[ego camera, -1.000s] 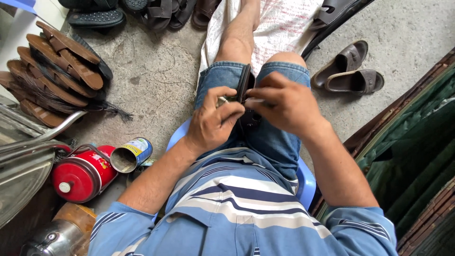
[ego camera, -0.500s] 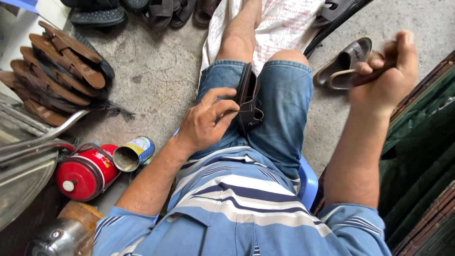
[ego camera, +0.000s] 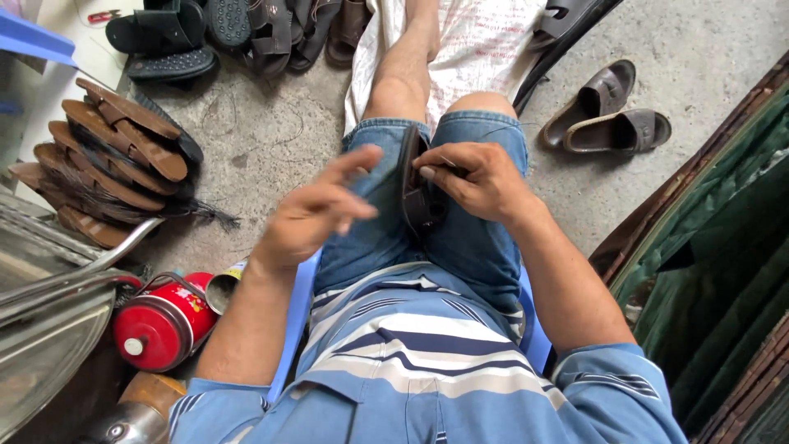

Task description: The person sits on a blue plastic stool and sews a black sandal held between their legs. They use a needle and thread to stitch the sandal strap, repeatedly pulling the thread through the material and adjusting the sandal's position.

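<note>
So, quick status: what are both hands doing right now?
Right hand gripping dark sandal wedged between the knees. Left hand open, fingers spread, hovering beside it. Nothing in the way.

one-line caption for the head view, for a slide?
Seated person's right hand grips a dark sandal wedged between denim-clad knees, left hand raised open beside it.

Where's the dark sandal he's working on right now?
In the head view, the dark sandal stands on edge between the knees, on the denim shorts. The right hand holds it; the left hand hovers just beside it.
</note>
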